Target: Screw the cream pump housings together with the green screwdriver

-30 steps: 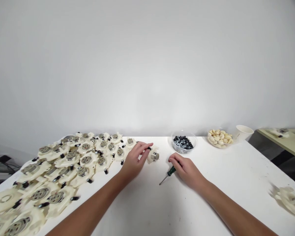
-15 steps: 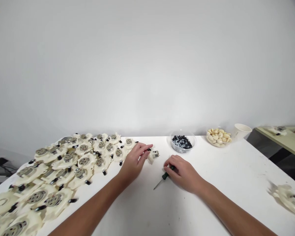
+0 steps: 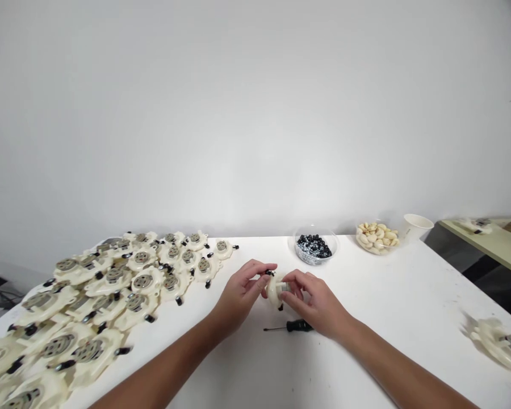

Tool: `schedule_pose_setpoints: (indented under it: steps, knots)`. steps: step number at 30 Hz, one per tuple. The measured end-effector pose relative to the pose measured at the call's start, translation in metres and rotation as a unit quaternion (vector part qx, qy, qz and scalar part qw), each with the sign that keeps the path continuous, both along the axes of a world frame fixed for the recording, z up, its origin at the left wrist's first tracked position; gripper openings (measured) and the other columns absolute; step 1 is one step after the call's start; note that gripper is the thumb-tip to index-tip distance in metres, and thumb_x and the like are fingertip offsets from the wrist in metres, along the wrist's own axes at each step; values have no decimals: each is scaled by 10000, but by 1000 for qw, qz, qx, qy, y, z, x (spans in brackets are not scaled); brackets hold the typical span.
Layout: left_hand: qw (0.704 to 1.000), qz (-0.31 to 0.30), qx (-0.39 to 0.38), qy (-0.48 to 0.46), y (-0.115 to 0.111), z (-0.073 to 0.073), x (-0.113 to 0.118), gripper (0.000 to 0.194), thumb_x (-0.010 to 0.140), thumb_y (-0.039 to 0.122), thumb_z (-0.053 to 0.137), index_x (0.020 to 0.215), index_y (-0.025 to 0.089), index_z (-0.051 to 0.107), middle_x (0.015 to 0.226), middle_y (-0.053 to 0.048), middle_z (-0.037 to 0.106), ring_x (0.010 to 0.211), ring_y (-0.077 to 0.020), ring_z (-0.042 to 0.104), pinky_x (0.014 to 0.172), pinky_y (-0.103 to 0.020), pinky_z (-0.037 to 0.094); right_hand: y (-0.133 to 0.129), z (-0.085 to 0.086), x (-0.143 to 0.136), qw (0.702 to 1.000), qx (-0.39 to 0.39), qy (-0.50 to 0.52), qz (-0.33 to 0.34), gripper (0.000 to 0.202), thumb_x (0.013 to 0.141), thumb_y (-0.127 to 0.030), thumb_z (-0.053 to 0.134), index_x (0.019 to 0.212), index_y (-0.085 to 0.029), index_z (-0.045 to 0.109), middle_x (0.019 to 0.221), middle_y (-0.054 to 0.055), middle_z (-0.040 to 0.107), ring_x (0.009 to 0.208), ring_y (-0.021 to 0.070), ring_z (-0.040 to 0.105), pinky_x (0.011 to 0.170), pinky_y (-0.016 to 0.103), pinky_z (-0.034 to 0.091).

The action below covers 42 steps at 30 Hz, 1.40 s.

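Note:
Between my hands, a little above the white table, is a cream plastic motor housing [image 3: 274, 292] with a metal motor and small black parts on it. My left hand [image 3: 242, 292] pinches its left side near a black piece at the top. On the other side, the fingers of my right hand [image 3: 313, 298] close around the motor end. Below my right hand a screwdriver [image 3: 297, 325] with a dark green handle lies on the table, its shaft pointing left; the handle's end is partly hidden by the hand.
Many similar motor housings [image 3: 142, 281] cover the table's left side. At the back stand a clear bowl of small black parts [image 3: 314, 247], a bowl of cream plastic pieces [image 3: 377, 237] and a white paper cup [image 3: 416, 227]. Another housing [image 3: 500, 343] lies at the right edge.
My right hand has let go of the screwdriver, which now lies on the table, and has taken hold of the motor housing. My left hand has brought the housing slightly right and nearer.

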State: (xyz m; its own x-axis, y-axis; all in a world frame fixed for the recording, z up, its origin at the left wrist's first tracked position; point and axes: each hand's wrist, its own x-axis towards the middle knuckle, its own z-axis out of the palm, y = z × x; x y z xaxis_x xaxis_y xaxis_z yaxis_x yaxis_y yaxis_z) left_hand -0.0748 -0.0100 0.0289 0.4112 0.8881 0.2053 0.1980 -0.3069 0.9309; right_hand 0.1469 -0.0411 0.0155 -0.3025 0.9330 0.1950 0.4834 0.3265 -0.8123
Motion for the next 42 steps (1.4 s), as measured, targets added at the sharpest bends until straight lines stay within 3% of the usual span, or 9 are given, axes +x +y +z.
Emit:
schedule_pose_setpoints:
  steps: [3, 7, 14, 21, 31, 42]
  knots:
    - [997, -27, -75, -5, 8, -11, -2, 307, 1001, 395, 577, 1234, 241, 705, 1049, -40, 608, 771, -142, 650, 795, -304, 542, 2, -5, -1, 999, -32, 15, 0, 253, 1005, -439, 568, 862, -230, 583, 708, -32, 521, 683, 168, 487, 618, 284, 344]
    - [992, -38, -122, 2, 15, -17, -6, 338, 1020, 415, 533, 1254, 241, 703, 972, -31, 625, 811, -161, 669, 858, -314, 522, 5, -12, 0, 996, -71, 55, 4, 256, 1027, -448, 527, 916, -229, 598, 716, -39, 514, 653, 154, 466, 594, 274, 327]
    - [996, -15, -85, 9, 16, -20, -5, 311, 1015, 414, 540, 1214, 276, 734, 1052, -26, 581, 790, -138, 662, 830, -298, 525, 6, -14, 3, 993, -89, 75, 4, 230, 1031, -418, 523, 935, -225, 603, 723, -42, 519, 656, 150, 461, 599, 272, 328]
    - [999, -34, -20, 1, 15, -21, -5, 294, 1021, 375, 514, 1178, 229, 713, 1064, -46, 567, 780, -137, 649, 780, -298, 564, 6, -12, 3, 994, -87, 71, 11, 249, 1033, -429, 513, 949, -218, 614, 721, -34, 542, 645, 151, 462, 595, 272, 331]
    - [999, -25, -30, 14, 13, -16, -4, 236, 988, 395, 571, 1094, 210, 673, 1012, -37, 616, 796, -149, 647, 752, -296, 583, 6, -13, 4, 994, -81, 76, 11, 276, 1031, -452, 510, 951, -212, 620, 717, -30, 542, 640, 150, 462, 595, 272, 342]
    - [995, -13, -102, -20, 15, -13, -5, 271, 933, 435, 667, 1040, 193, 728, 977, -40, 683, 797, -160, 645, 801, -303, 542, 6, -14, 3, 990, -97, 97, 22, 281, 1044, -448, 491, 984, -213, 633, 765, -14, 616, 681, 163, 538, 624, 273, 387]
